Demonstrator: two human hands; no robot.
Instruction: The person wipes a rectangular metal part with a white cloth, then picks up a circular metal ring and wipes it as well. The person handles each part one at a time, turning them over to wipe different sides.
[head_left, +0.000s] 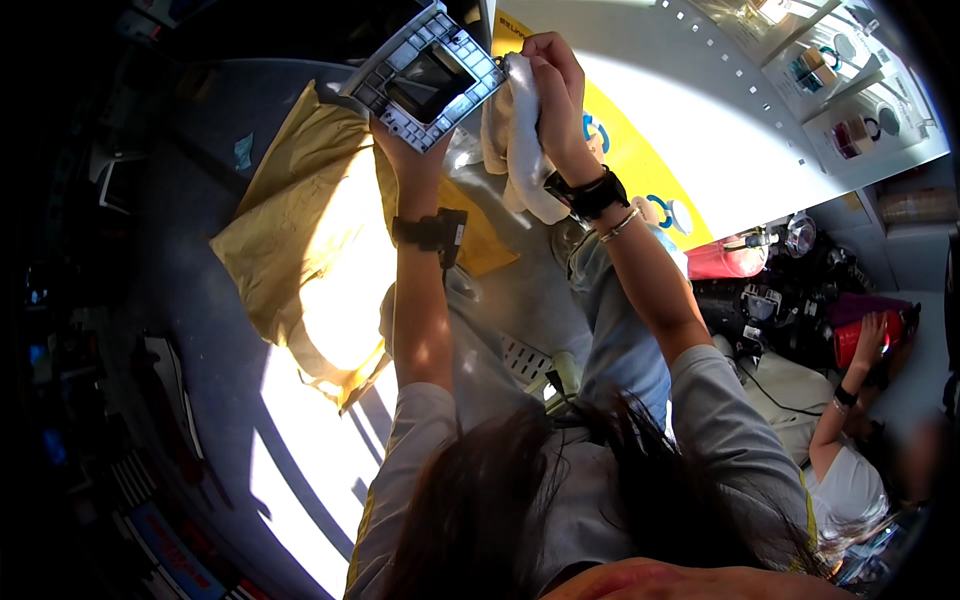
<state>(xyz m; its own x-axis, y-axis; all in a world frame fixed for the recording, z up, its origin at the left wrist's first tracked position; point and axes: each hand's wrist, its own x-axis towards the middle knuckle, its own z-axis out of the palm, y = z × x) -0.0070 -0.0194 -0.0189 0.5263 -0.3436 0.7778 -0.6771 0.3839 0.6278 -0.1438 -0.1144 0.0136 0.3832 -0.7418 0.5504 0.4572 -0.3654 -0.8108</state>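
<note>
Near the top of the head view, my left hand (411, 150) grips a square grey frame (391, 129) with a ribbed, cell-patterned face and a large rectangular opening. The frame is tilted, and most of my left fingers are hidden behind it. To its right, my right hand (559, 101) pinches a bunched white cloth (523, 154) by its upper end. The cloth hangs down from my fingers, and its top meets or nearly meets the frame's right corner. Black bands circle both my wrists.
A yellow bag or sheet (292, 225) lies at left on the grey floor. At right stands a white and yellow panel (637, 150) with display shelves. Below it are a pink container (724, 259) and dark equipment. Far right, a co-worker's hand (870, 341) holds a red object (847, 345).
</note>
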